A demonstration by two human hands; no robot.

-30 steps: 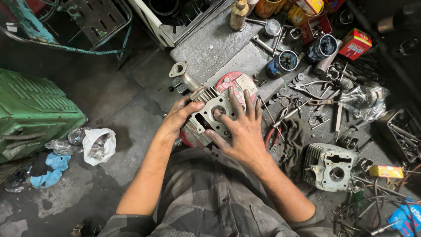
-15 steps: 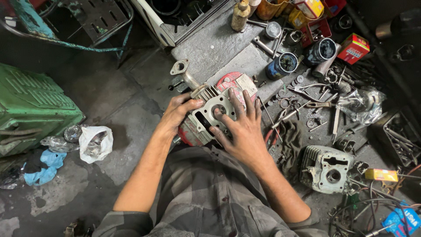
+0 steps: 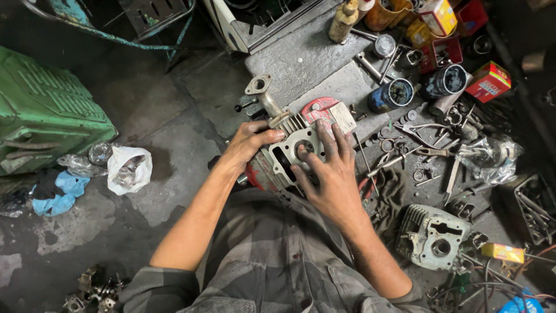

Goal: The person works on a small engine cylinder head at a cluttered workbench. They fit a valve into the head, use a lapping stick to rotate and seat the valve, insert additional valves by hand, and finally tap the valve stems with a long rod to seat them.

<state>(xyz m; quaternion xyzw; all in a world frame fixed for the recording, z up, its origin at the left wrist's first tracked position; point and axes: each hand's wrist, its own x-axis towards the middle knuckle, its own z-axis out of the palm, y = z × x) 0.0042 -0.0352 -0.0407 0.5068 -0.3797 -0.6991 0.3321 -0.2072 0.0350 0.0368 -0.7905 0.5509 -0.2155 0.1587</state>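
Grimy floor underlies a cylinder head [image 3: 292, 148], half hidden by gripping left hand [image 3: 250, 144] and spread right hand [image 3: 330, 174].

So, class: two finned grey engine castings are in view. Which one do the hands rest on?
The cylinder head at centre: the left hand grips its edge and the right hand lies flat on it. The other casting lies untouched at lower right.

Floor [image 3: 174, 150]: stained grey concrete, dark oily patches. Raised concrete slab [image 3: 307, 64] just above the hands, gritty. Green metal box [image 3: 46, 110] well left of the hands, white plastic bag [image 3: 128, 168] and blue rag [image 3: 61, 194] beside it. Metal frame [image 3: 156, 14] at top left. Right of the hands, floor cluttered with loose tools [image 3: 428, 150]. Dim light, corners dark.
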